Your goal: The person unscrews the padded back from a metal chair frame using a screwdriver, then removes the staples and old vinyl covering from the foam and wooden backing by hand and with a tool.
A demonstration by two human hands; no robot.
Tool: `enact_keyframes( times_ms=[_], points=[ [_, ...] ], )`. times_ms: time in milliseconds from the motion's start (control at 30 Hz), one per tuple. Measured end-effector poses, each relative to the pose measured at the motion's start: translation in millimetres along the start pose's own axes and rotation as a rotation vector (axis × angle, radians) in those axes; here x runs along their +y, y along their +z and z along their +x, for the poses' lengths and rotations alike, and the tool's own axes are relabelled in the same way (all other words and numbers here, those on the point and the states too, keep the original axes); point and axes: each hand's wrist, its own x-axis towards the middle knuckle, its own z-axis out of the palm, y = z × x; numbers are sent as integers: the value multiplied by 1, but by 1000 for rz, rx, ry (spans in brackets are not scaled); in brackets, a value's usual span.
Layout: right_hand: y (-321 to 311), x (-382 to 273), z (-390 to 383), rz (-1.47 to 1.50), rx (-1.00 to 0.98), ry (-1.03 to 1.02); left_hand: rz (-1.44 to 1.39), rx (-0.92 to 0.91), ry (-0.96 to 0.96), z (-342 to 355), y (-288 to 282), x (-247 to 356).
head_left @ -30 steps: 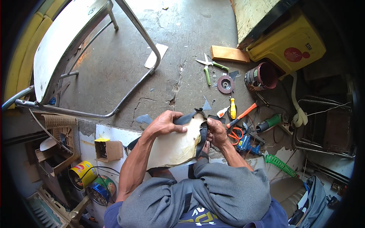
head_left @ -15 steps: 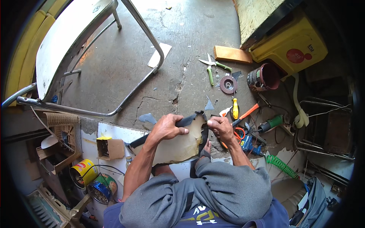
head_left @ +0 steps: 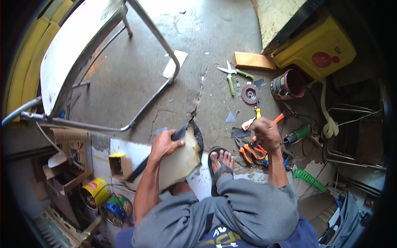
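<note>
My left hand [head_left: 164, 144] grips the upper edge of a cream seat pad [head_left: 175, 163] with dark covering folded round its rim. The pad lies tilted over my left leg, its ragged corner toward the middle. My right hand [head_left: 266, 134] is off the pad, raised over the tools on the right with curled fingers; whether anything is in them is hidden. Just beyond it shows a yellow-handled screwdriver [head_left: 258, 112], partly covered by the hand. Orange-handled pliers [head_left: 247, 153] and a dark scrap [head_left: 241, 132] lie beside it.
Green-handled shears [head_left: 230, 77], a grinding disc [head_left: 250, 94] and a paint-stained can [head_left: 286, 85] lie farther off. A metal-framed chair [head_left: 142, 109] stands at the left. On the right are a green power tool [head_left: 298, 134] and a coiled green hose [head_left: 308, 180].
My right hand has let go of the pad's corner and moved right over the tools. The pad and my left hand have shifted left and slightly down, uncovering my sandalled foot.
</note>
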Motion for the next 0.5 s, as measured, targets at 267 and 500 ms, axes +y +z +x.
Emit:
enact_keyframes(
  times_ms=[267,500],
  points=[
    [83,-10,20,-773,-79,-286,-581,-69,98,-19,-11,10],
    [97,-26,25,-1014,-52,-361,-491,-51,75,-25,-14,10]
  ],
)
